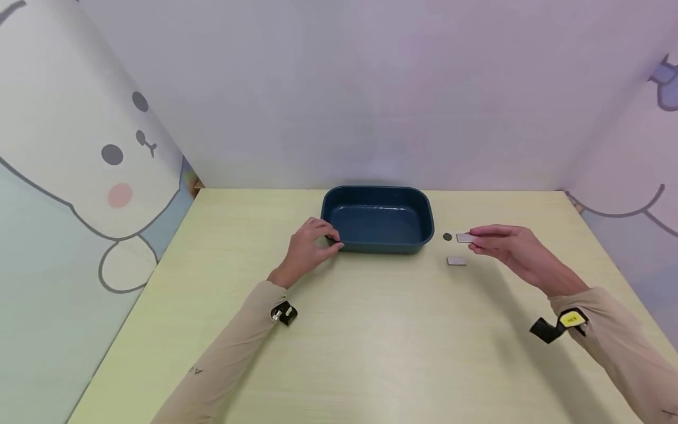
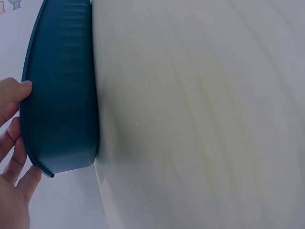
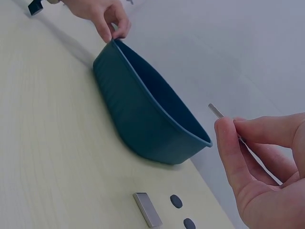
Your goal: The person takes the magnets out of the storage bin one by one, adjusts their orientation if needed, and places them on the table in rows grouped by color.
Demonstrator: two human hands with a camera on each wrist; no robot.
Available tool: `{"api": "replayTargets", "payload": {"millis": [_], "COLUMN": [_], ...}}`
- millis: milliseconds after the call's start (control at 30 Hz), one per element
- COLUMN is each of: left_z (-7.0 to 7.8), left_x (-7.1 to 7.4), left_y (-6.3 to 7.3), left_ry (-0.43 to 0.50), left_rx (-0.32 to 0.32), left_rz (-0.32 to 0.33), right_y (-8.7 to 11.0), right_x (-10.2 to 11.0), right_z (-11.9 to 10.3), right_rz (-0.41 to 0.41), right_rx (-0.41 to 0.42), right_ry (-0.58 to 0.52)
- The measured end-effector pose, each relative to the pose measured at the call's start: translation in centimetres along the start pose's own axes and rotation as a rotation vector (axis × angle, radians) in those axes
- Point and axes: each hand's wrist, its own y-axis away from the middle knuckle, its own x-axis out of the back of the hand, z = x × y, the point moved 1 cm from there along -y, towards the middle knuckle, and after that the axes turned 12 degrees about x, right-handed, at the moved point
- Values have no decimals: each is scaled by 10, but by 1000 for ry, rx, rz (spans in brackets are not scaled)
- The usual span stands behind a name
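A dark blue rectangular tub (image 1: 381, 248) stands upright on the table. My left hand (image 1: 309, 247) pinches its near left corner, thumb and fingers at the rim in the left wrist view. To the right of the tub, my right hand (image 1: 508, 250) holds a thin silvery rectangular plate (image 1: 464, 238) between thumb and fingertips, raised above the table. A similar silvery block (image 1: 456, 261) lies on the table below that hand. Beside it, the right wrist view has two small dark round discs (image 3: 176, 201); one of them is hidden in the head view.
The pale wood-grain table (image 1: 371, 335) spreads out in front of the tub. Close behind the tub rises a plain whitish wall (image 1: 381, 118). Panels with cartoon drawings (image 1: 79, 176) flank the table on both sides.
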Motion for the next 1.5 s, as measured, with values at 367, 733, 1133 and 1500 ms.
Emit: {"api": "replayTargets", "payload": {"millis": [367, 733, 1133, 1500], "left_z": [-1, -1, 1, 1], "left_x": [-2, -4, 0, 0], "left_y": [0, 3, 3, 2], "left_ry": [2, 2, 1, 4], "left_rx": [2, 0, 2, -8], "left_rz": [4, 8, 4, 9], "right_y": [9, 19, 22, 24], "right_x": [12, 26, 38, 47], "right_z": [0, 8, 12, 13], "right_rz": [-9, -1, -6, 22], "right_rx": [14, 15, 18, 13], "right_ry": [-50, -101, -127, -131]}}
